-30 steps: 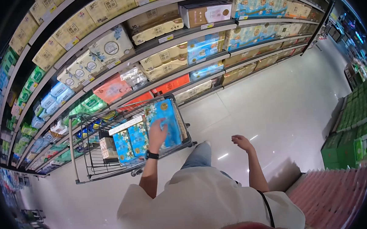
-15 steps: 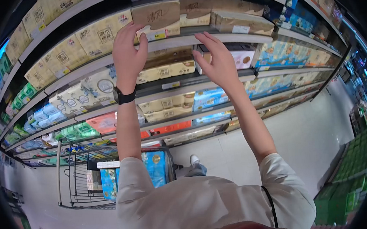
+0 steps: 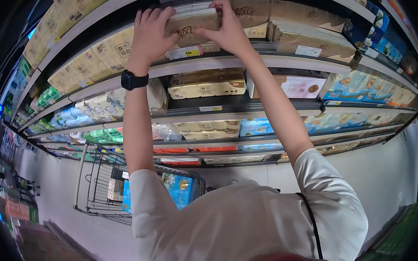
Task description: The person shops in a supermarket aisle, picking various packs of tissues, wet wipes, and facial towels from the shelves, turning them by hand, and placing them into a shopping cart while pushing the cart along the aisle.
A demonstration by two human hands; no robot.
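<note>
In the head view, the brown pack (image 3: 193,29) stands on an upper shelf (image 3: 209,64), between both hands. The left hand (image 3: 152,37) grips its left side, thumb on the front, the other fingers spread and curled over near the top corner. The right hand (image 3: 230,32) pinches the right side, thumb on the front and forefinger bent over the top edge. A yellow-and-white price label (image 3: 186,52) sits just under the pack's front. Cream packs (image 3: 111,52) line the shelf leftward. A dark watch (image 3: 133,80) circles the left wrist. Below, a wire cart (image 3: 99,191) holds blue packs (image 3: 178,187).
</note>
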